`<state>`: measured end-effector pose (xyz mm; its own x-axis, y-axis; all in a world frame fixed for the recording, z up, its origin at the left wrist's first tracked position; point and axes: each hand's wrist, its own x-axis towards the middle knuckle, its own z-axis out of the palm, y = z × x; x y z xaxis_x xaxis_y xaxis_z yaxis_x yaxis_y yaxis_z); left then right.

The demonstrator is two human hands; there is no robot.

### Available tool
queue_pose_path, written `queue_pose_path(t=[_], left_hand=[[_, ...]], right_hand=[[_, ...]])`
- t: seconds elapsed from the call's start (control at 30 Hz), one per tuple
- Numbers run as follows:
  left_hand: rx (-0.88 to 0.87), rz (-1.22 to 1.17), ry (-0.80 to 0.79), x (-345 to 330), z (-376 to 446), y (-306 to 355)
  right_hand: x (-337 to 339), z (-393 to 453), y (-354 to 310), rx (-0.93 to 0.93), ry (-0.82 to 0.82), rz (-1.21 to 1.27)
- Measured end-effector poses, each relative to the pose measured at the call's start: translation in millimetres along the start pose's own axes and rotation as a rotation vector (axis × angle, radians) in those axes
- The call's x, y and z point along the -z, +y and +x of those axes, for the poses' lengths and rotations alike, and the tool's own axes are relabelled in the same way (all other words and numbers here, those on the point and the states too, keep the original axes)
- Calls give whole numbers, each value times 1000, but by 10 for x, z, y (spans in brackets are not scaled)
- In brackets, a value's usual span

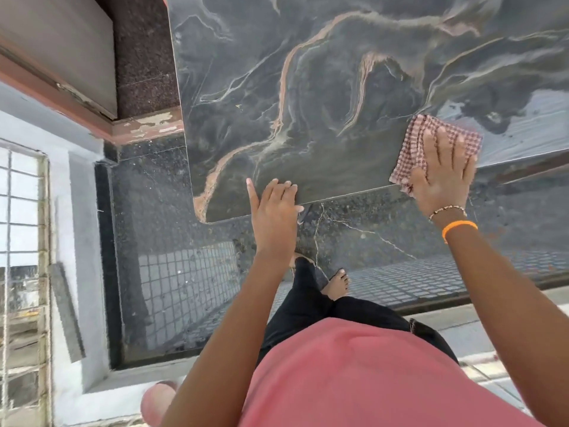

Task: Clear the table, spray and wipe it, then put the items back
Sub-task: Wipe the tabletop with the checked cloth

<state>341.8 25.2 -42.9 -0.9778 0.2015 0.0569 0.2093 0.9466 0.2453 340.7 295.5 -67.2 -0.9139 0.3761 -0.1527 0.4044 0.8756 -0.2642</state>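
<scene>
Marble-patterned table (308, 103) under a checked cloth (431, 146), near edge at frame right.

Dark grey table surface with pale and rust-coloured veins fills the upper middle and right of the frame, glossy enough to reflect light at far right. The right hand (443, 177) lies flat with fingers spread on the red-and-white cloth, pressing it onto the table by the near edge. The left hand (274, 208) rests with fingers extended on the same edge, lower centre, holding nothing. Below lies a polished dark stone floor (172, 211) mirroring a window grid; a barred window (21, 241) stands at left, and a peeling pink ledge (144, 126) at upper left.
</scene>
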Motion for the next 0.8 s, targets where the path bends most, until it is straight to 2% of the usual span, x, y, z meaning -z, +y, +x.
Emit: queue_pose_path(t=[0.1,0.17,0.3,0.47,0.57,0.8], left_hand=[[14,-30,22,-19,25,-27],[13,-39,20,-25,37,-17],[62,-34,15,-4,60,-2],[101,-19,-40,15,93,114],[54,19,-111,-27,117,308],[-95,71,-197,-231,316,762]], right_hand=[[-123,-211,-415,-74,-11,57],[-234,-383,-730,77,-63,18],[-454,-482,-1264,502,-191,-44],[-363,-106,-1151,684,-196,-119],[-270,113,-897,615,-152,-101],[136,730,290,235,-60,-86]])
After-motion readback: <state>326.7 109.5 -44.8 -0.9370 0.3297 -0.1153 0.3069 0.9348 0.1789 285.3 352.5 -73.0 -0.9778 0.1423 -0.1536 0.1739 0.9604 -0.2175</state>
